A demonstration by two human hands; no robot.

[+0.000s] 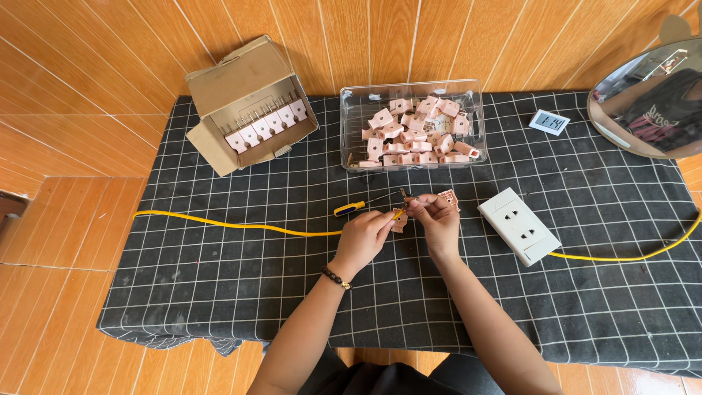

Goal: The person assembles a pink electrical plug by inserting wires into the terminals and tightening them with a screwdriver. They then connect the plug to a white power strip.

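My left hand (pixel 363 235) and my right hand (pixel 437 219) meet over the middle of the black checked cloth (pixel 241 271). Together they pinch the end of a yellow cable (pixel 234 225) and a small pink plug part (pixel 399 222). Another pink plug piece (pixel 448 197) sits just behind my right fingers. A yellow-handled screwdriver (pixel 351 208) lies just beyond my left hand. A white double socket block (pixel 519 225), with the cable running out to the right, lies right of my right hand.
A clear plastic tub (pixel 351 124) full of pink plug parts stands at the back centre. A cardboard box (pixel 241 80) with a row of pink plugs lies tipped at the back left. A small digital clock (pixel 549 122) and a round mirror (pixel 647 99) are back right.
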